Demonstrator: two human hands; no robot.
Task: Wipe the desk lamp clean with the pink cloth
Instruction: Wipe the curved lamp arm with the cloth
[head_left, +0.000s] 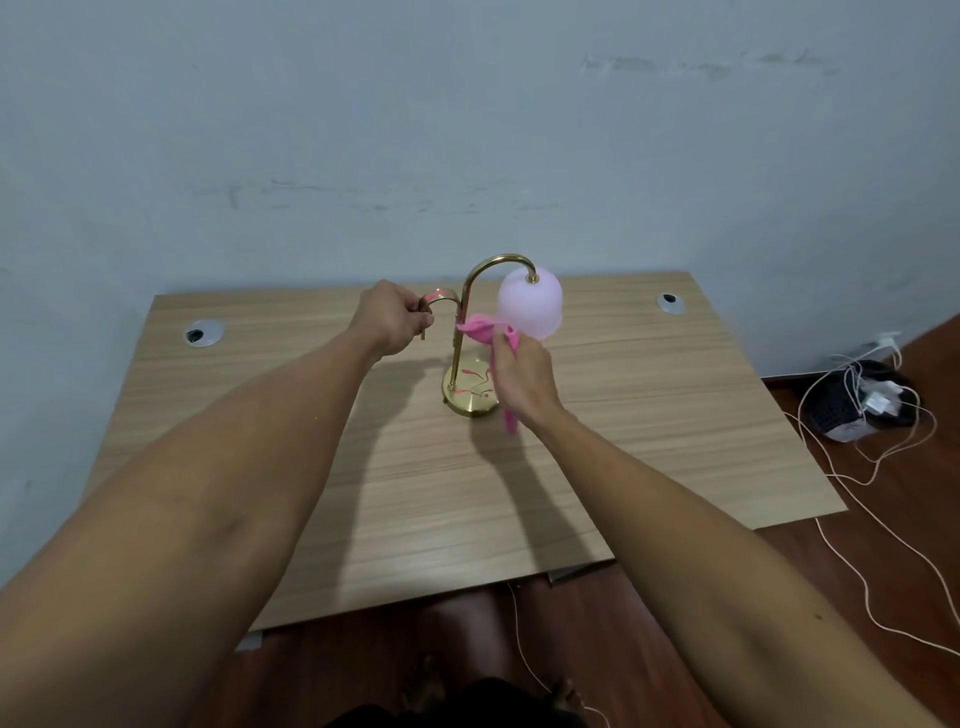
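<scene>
- Nearest us, our two forearms reach from 6 o'clock across the wooden desk (649, 431) toward its middle.
- Right hand (524, 376): fingers curled tight around the pink cloth (483, 330), one end hanging below the wrist, the other bunched against the upright stem at about 1 o'clock from the base.
- Left hand (392, 319): closed around the shorter brass hook at 10 o'clock from the base, which we judge to be steadying the lamp.
- Desk lamp (467, 332): standing upright at the centre of the desk, with a round brass base (467, 400), a slim stem and a tall arch carrying a pale pink bell shade (530, 304) at 1 o'clock.
- Progress, as we judge it: wiping is under way on the stem; whether the shade, arch and base are already cleaned we cannot tell. Pink streaks on the base may be reflections of the cloth.
- Farthest, at 12 o'clock, a scuffed grey wall (467, 130).
</scene>
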